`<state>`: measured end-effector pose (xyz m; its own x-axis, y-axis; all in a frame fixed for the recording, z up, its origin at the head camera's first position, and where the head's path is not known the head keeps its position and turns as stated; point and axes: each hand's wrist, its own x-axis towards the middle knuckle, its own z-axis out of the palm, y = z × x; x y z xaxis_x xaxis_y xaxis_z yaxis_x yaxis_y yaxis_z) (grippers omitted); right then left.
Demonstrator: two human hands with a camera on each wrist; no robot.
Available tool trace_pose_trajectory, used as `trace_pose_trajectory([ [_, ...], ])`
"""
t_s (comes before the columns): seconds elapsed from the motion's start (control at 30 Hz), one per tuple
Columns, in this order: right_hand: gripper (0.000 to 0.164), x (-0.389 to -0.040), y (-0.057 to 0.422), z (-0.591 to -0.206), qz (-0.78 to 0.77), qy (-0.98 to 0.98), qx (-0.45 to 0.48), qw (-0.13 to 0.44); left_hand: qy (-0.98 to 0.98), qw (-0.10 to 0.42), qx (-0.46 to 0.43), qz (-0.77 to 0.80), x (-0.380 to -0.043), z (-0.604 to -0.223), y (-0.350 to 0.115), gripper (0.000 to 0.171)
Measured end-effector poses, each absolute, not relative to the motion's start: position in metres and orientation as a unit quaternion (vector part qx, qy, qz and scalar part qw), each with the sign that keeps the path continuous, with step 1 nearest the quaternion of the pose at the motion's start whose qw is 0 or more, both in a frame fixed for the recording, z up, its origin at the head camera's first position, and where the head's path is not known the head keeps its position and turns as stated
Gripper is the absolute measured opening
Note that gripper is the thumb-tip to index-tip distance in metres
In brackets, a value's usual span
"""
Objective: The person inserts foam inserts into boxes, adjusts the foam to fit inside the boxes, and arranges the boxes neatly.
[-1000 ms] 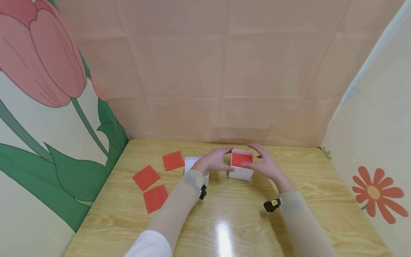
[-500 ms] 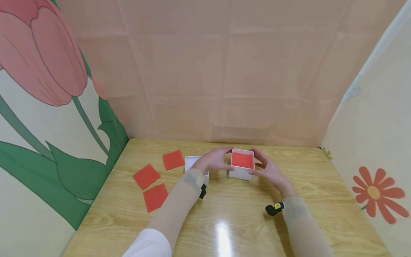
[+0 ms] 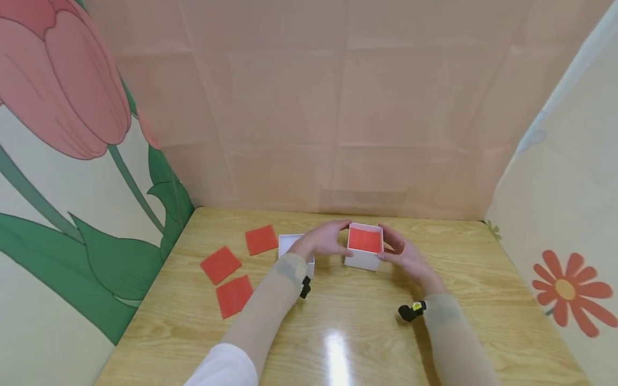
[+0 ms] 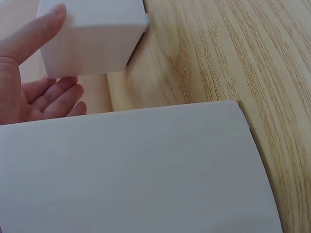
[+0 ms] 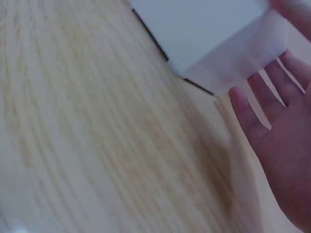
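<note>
A small white box point(image 3: 362, 261) stands on the table with its top uncovered and a red square sheet point(image 3: 365, 240) inside it. My left hand point(image 3: 326, 239) grips its left side, thumb at the front and fingers at the back; the left wrist view shows the thumb flat on the white box point(image 4: 92, 51). From the other side my right hand point(image 3: 407, 258) holds the box the same way, fingertips along its back edge in the right wrist view. Under my left wrist sits a second white box point(image 3: 288, 242), open at the top and partly hidden by the forearm.
Three red squares lie at the left: one red square point(image 3: 261, 239) at the back, a middle red square point(image 3: 220, 265) and a nearer red square point(image 3: 234, 296). The wooden table point(image 3: 367, 332) meets a pinkish cloth backdrop point(image 3: 270, 134) behind.
My right hand has come away from above the box's opening and closed on its right side, leaving the red sheet in full view. The left hand stays put.
</note>
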<state>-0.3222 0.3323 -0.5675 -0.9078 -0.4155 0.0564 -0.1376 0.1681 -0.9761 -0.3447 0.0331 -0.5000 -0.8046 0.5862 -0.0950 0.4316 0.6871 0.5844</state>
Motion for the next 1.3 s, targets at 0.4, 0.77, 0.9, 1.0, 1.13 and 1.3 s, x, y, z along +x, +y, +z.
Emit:
trace_pose_trajectory([
  [0.4,0.083,-0.317,0.323,-0.574,-0.635,0.747,-0.166,0.103,0.907,0.152,0.279,0.276,-0.344,-0.5,0.028,0.102],
  [0.77,0.089,-0.318,0.326,-0.575,-0.634,0.751,-0.15,0.108,0.917,0.164,0.293,0.217,-0.338,-0.482,0.032,0.1],
  [0.9,0.089,-0.318,0.326,-0.573,-0.631,0.753,-0.15,0.11,0.919,0.169,0.289,0.206,-0.338,-0.478,0.033,0.102],
  [1.0,0.09,-0.318,0.326,-0.571,-0.625,0.757,-0.152,0.11,0.92,0.162,0.296,0.2,-0.336,-0.474,0.03,0.102],
  [1.13,0.09,-0.317,0.327,-0.566,-0.614,0.766,-0.151,0.115,0.917,0.135,0.313,0.208,-0.331,-0.464,0.023,0.101],
  [1.3,0.093,-0.317,0.331,-0.562,-0.598,0.778,-0.148,0.121,0.913,0.092,0.323,0.233,-0.318,-0.453,0.003,0.096],
])
